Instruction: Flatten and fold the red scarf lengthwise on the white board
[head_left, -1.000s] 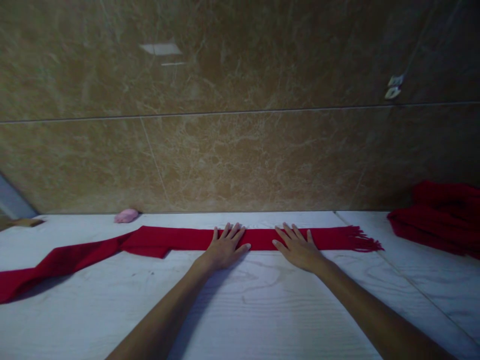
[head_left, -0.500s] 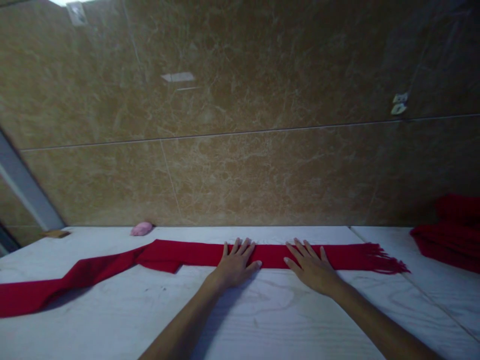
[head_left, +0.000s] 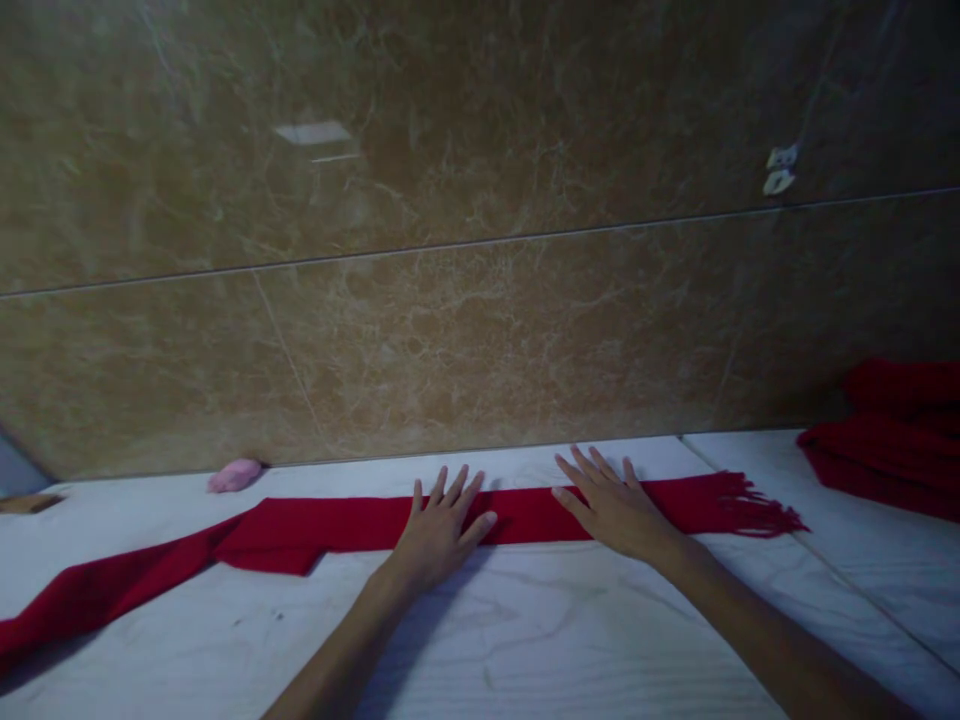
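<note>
A long red scarf (head_left: 525, 515) lies stretched across the white table, its fringed end at the right. Further left it twists and folds over, running out of view at the left edge. My left hand (head_left: 439, 530) rests on the scarf's middle stretch, fingers spread and flat. To the right, my right hand (head_left: 611, 505) is laid over the scarf too, fingers apart and reaching past its far edge. Neither hand grips the cloth.
A pile of folded red cloth (head_left: 885, 450) sits at the right, by the tiled wall (head_left: 465, 350). Against the wall at the left are a small pink lump (head_left: 235, 475) and a brown block (head_left: 30, 503). A seam crosses the white tabletop (head_left: 555, 640) at the right.
The view has turned a little, shifting the scene left. My hands have spread slightly farther apart along the scarf, and both stay flat with fingers spread.
</note>
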